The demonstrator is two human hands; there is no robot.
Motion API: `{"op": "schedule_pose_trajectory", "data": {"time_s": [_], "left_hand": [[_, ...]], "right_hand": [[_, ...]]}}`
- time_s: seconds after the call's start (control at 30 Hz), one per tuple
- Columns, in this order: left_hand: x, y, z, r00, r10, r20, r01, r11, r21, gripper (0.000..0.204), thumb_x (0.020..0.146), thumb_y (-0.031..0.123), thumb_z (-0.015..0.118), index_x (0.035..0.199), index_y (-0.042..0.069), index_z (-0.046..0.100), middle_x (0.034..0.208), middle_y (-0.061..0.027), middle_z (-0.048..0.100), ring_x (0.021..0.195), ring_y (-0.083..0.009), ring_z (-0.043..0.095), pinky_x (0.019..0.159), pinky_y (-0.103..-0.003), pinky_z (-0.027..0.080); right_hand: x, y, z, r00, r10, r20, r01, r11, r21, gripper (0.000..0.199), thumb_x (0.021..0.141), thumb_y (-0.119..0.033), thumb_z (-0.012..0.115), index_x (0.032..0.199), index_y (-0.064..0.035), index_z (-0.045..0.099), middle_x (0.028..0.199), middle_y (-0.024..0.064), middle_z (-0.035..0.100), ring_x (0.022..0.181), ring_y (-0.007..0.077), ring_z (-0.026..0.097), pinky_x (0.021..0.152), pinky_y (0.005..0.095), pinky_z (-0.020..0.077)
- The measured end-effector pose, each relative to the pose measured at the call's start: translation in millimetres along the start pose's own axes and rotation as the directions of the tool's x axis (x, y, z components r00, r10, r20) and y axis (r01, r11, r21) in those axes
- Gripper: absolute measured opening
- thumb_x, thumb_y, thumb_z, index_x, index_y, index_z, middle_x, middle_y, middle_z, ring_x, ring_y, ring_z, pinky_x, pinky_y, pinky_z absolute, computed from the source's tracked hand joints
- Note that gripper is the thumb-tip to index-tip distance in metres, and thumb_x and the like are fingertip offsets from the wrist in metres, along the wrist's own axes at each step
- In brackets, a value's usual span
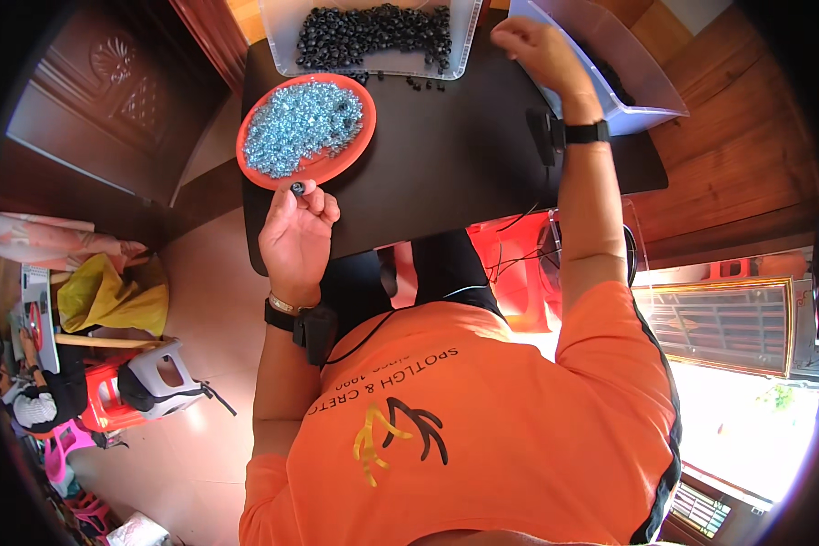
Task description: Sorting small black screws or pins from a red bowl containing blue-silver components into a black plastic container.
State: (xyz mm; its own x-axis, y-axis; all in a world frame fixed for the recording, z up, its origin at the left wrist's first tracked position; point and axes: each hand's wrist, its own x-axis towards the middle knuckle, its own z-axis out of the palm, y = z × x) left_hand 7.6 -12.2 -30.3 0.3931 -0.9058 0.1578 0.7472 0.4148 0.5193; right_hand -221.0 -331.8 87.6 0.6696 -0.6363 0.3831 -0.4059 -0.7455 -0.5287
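Observation:
My left hand (297, 241) is palm up at the near edge of the dark table, just below an orange-red plate (359, 150). Between its thumb and forefinger it pinches a small black cap-like part (298, 188). Shiny pale-blue small pieces (296, 123) are heaped on the plate. My right hand (548, 59) is at the left rim of a translucent bin (642, 118) on the right, its fingers curled together; whatever they may hold is hidden. Dark pieces lie inside that bin. Straight ahead, a clear tub (282, 45) holds many small black parts (373, 38).
Several loose black parts (417, 85) lie on the table (446, 164) before the tub. A red plastic stool (510, 264) with cables stands under the table's right side. Leftward are a wooden door (109, 100), a yellow cloth (109, 296) and a toppled-looking red and grey chair (146, 387).

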Motion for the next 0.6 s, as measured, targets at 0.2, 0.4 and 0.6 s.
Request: {"op": "schedule_pose_trajectory", "data": {"time_s": [0.2,0.4,0.6], "left_hand": [[0,1,0,0.999,-0.001,0.042,0.002,1.000,-0.011,0.021,0.097,0.018,0.043,0.101,0.003,0.058,0.096,-0.0044,0.055,0.081,-0.0184,0.044,0.075,-0.034,0.040],[2,0,-4,0.999,-0.008,0.036,0.008,1.000,-0.009,0.021,0.096,0.018,0.044,0.101,0.003,0.058,0.095,-0.0047,0.055,0.081,-0.0186,0.046,0.074,-0.034,0.040],[-3,0,-1,0.999,0.011,0.035,-0.011,1.000,0.004,0.021,0.096,0.017,0.044,0.102,0.003,0.058,0.095,-0.0046,0.055,0.081,-0.0191,0.047,0.074,-0.035,0.041]], "right_hand": [[1,-33,-50,0.761,-0.413,-0.500,0.039,0.799,-0.600,0.021,0.077,-0.013,0.061,0.093,0.0003,0.067,0.086,0.0183,0.066,0.079,0.0346,0.063,0.071,0.0385,0.0517],[7,-56,10,0.949,0.025,-0.316,-0.138,0.929,-0.343,0.033,0.077,-0.030,0.067,0.095,-0.0021,0.063,0.084,0.0194,0.067,0.077,0.0366,0.064,0.069,0.0437,0.0513],[49,14,74,0.951,0.095,-0.293,-0.218,0.880,-0.422,0.044,0.081,-0.038,0.062,0.103,-0.0001,0.056,0.085,0.0245,0.065,0.083,0.0419,0.063,0.074,0.0511,0.0491]]}}
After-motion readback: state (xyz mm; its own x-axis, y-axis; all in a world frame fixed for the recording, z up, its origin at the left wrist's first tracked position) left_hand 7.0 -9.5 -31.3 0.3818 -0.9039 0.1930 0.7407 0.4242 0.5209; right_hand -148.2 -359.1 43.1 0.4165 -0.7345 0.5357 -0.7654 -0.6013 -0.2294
